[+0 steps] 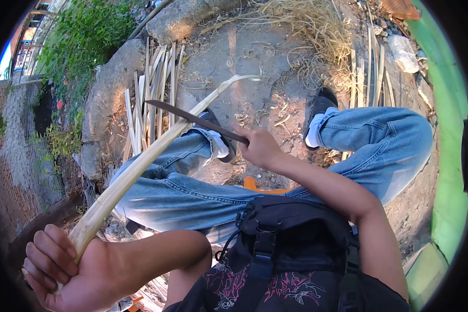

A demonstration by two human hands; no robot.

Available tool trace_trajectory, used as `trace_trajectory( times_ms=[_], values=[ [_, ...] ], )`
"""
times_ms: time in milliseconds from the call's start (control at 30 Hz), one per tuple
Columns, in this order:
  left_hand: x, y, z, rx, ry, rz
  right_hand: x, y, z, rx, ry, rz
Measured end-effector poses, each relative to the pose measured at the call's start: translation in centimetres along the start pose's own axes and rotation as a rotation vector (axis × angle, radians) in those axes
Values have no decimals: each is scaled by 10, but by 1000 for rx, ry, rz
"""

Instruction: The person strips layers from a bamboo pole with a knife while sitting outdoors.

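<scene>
Because the long dark blade of the knife crosses the pale split bamboo strip right above the blue-jeaned left knee, a slip along the grain could, I judge, drive the edge toward the leg. At centre frame the right hand is fisted around the knife handle; at lower left the left hand wraps tight round the strip's butt end.

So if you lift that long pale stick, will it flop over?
Probably not. The long pale split bamboo strip juts out straight from the left hand, so it looks stiff. Its thin tip curves slightly, so it may be a little springy. It seems light: one hand holds it.
</scene>
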State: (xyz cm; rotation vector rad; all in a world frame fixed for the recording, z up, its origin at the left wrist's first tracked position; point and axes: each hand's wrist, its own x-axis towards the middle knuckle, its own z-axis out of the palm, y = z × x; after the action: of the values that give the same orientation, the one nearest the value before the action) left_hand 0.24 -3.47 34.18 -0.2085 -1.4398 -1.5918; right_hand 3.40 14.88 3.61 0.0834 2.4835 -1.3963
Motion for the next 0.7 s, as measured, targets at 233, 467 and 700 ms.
trace_trajectory(
  times_ms=[233, 467, 700],
  values=[
    [2, 5, -7, -30, -93, -106, 15, -15, -11, -97, -9, 161],
    [2, -7, -2, -71, -92, -104, 42, 70, -6, -68, -122, 419],
    [3, -1, -5, -183, -222, -182, 36, 75, 14, -65, -25, 253]
  ],
)
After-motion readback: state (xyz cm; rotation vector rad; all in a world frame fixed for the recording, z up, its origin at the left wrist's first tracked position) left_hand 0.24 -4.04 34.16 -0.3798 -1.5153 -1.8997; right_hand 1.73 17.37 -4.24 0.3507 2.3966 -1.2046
